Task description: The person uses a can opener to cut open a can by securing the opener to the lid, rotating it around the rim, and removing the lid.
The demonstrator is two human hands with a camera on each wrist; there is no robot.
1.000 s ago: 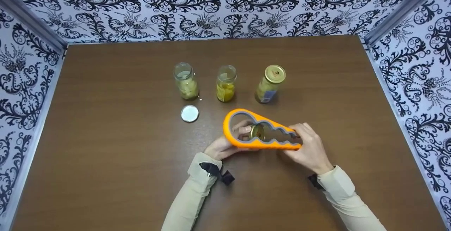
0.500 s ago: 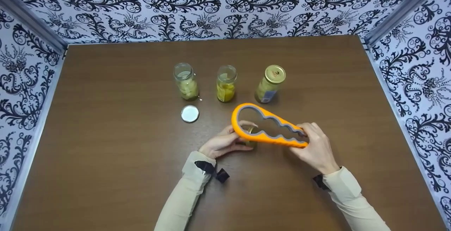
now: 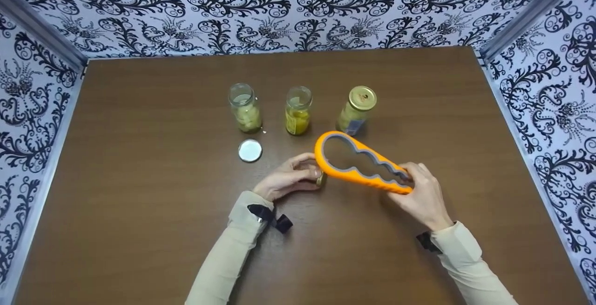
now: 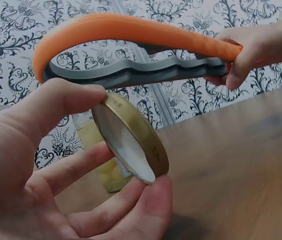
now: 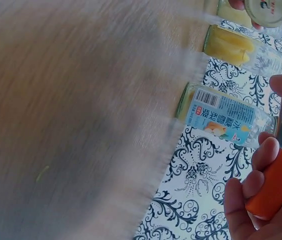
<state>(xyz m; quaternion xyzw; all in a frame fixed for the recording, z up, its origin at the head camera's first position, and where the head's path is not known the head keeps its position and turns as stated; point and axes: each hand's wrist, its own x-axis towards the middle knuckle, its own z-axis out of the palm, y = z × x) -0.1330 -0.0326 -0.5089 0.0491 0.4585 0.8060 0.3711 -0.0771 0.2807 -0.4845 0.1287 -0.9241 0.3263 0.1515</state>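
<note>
The gold lid (image 4: pixel 148 140) is in the left hand (image 3: pixel 288 178), on the near side of the middle jar (image 3: pixel 298 118). The fingers pinch it by its edge. Nearer and to the right of that jar, the right hand (image 3: pixel 423 195) holds the orange opener (image 3: pixel 363 180), fingers wrapped round the handle end.

I think the step is getting lids off. The middle jar has no lid, so the gold one may be its own. My guess is that the lid now needs a spot on the bench (image 3: pixel 139 179), near the middle jar. The white lid (image 3: pixel 250 150) lies nearer and to the left of it.

Left of the middle jar, the left jar (image 3: pixel 249 114) is open too. To its right, the right jar (image 3: pixel 356 111) has its lid on. Its blue label (image 5: pixel 221 117) has a barcode and big Chinese writing that looks like 冰糖雪梨. The gold lid has red marks too small to read.
</note>
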